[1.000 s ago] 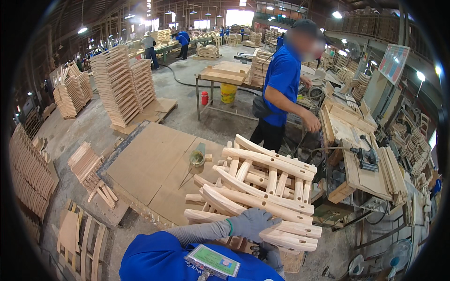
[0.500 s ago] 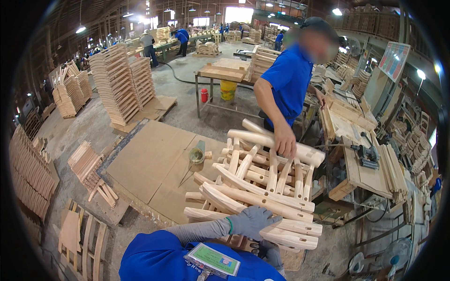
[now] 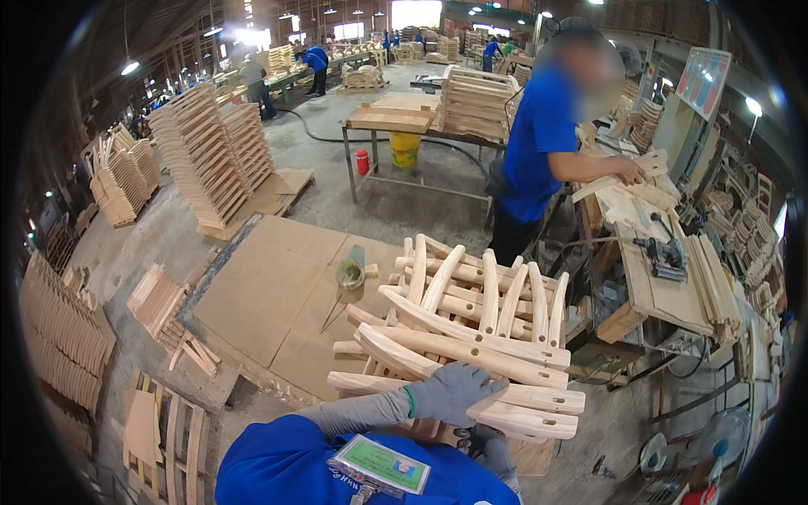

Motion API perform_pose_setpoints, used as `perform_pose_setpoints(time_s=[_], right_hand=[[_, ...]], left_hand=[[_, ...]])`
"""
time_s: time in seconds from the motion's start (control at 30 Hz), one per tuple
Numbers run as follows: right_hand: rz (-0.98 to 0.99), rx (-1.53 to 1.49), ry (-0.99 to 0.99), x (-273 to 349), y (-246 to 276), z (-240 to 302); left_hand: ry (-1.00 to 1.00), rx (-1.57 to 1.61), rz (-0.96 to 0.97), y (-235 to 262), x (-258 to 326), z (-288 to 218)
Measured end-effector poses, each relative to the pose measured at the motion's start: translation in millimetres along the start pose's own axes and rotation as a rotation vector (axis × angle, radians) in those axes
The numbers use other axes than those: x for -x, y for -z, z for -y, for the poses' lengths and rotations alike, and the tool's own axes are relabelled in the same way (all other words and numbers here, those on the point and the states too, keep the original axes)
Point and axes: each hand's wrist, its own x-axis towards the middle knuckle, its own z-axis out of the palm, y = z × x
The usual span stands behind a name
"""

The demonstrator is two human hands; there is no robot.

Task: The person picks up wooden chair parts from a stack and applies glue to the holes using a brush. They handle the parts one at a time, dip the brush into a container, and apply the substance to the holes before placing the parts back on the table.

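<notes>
A pile of pale curved wooden chair parts (image 3: 471,346), some with drilled holes or slots, lies crisscrossed in front of me. My left hand (image 3: 455,394), in a grey glove with a green cuff edge, lies across the nearest curved wooden piece (image 3: 526,418), its fingers bent over it. Below that piece is my right hand (image 3: 486,448), gloved in grey with dark fingertips. Its fingers are curled, and the wood and my left hand partly hide what they hold.
Brown cardboard (image 3: 269,290) covers the surface left of the pile, with a greenish container (image 3: 351,271) on it. A co-worker in blue (image 3: 539,139) stands at a workbench (image 3: 635,244) bearing a clamp (image 3: 667,259). Tall wood stacks (image 3: 198,160) stand at left.
The co-worker's hand has left the pile and now reaches over the bench at right. The thick pieces that lay across the pile's far side are gone from there. My hands barely move.
</notes>
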Motion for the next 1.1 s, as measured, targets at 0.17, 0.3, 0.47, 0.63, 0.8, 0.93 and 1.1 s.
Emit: perform_pose_setpoints(time_s=[0.17, 0.3, 0.47, 0.63, 0.8, 0.93, 1.1], right_hand=[[0.023, 0.021, 0.035, 12.6, 14.2, 1.2], [0.005, 0.046, -0.010, 21.5, -0.7, 9.0], [-0.066, 0.086, -0.079, 23.8, -12.6, 15.7], [-0.108, 0.041, -0.068, 18.3, -8.3, 18.7], [-0.137, 0.084, -0.108, 18.1, -9.5, 24.1], [-0.143, 0.089, -0.098, 17.5, -8.2, 23.8], [-0.159, 0.065, -0.128, 8.9, -0.8, 22.2]], left_hand=[[-0.016, 0.037, 0.072, 4.7, -6.1, 1.9], [-0.035, 0.058, 0.235, 14.1, -14.4, 9.8], [-0.132, 0.012, 0.264, 38.9, -35.2, 49.7], [-0.041, -0.175, 0.197, 58.8, -98.1, 117.9], [0.142, -0.072, 0.238, 34.1, -157.8, 189.0], [0.231, 0.026, 0.332, 4.6, -176.8, 205.9], [0.208, -0.060, 0.264, -5.2, -159.2, 186.8]])
